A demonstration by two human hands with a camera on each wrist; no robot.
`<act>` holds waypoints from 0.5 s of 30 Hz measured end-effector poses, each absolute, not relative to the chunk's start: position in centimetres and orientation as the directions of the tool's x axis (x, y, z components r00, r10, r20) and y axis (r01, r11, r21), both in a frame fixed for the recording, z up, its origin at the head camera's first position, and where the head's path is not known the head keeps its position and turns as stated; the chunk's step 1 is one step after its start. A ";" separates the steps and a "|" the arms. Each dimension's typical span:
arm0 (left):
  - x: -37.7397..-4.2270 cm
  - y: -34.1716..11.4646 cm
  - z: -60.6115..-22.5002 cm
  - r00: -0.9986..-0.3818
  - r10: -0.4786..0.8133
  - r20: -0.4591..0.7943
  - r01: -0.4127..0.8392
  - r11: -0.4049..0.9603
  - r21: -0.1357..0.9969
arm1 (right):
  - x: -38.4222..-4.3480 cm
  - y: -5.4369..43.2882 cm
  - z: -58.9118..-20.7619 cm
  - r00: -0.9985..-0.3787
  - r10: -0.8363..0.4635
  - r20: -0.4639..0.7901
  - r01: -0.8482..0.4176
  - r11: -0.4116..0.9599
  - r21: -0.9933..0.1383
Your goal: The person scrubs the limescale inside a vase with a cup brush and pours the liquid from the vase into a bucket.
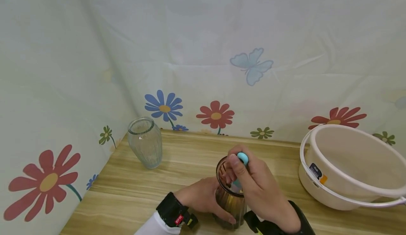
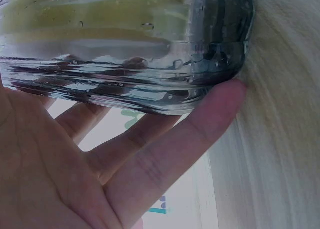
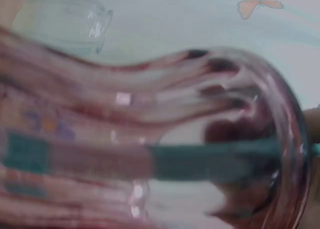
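Note:
A brown-tinted ribbed glass vase (image 1: 231,206) stands near the front of the table, tilted slightly. My left hand (image 1: 203,194) grips its lower body; the left wrist view shows spread fingers (image 2: 165,159) along the glass, one fingertip near the base, and droplets on the glass. My right hand (image 1: 261,192) is at the vase's mouth and holds a long teal-handled tool (image 1: 243,158), its rounded end poking out above the fist. Through the glass in the right wrist view, the straight teal-and-pale handle (image 3: 215,161) runs down inside. A yellowish blurred shape shows within the vase's lower part.
A clear ribbed glass vase (image 1: 146,143) stands at the back left of the wooden table (image 1: 184,150). On the right is a cream bucket (image 1: 336,189) with its handle lowered. A flower-printed curtain (image 1: 196,51) hangs behind and to the left.

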State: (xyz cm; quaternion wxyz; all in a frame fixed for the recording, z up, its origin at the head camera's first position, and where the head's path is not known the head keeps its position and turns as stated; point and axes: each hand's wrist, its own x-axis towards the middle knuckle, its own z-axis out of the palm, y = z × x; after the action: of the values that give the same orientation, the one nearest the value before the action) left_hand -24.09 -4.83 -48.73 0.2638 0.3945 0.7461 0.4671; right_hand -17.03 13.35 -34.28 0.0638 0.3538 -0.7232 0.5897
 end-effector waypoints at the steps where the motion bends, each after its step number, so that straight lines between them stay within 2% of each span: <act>1: -24.1 -4.8 -48.7 -0.550 0.835 -0.030 0.335 0.254 0.907 | -17.0 13.4 -34.3 -0.730 -0.418 0.540 -0.606 0.033 -0.795; 7: -24.1 -4.7 -48.6 -0.562 0.826 -0.044 0.319 0.265 0.910 | -17.0 13.6 -34.2 -0.611 -0.277 0.742 -0.714 -0.212 -0.667; 11: -24.1 -4.8 -48.6 -0.576 0.816 -0.052 0.325 0.286 0.901 | -17.5 13.6 -34.2 -0.517 -0.159 0.841 -0.744 -0.402 -0.533; 15: -24.1 -4.8 -48.7 -0.579 0.814 -0.057 0.319 0.289 0.903 | -17.7 13.4 -34.2 -0.474 -0.107 0.874 -0.770 -0.430 -0.471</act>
State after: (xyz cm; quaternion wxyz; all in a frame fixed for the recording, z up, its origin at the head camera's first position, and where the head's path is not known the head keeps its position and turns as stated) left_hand -24.06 -4.82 -48.66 0.2665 0.3737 0.7573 0.4645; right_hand -17.70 13.37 -34.24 0.2330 0.4566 -0.4802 0.7117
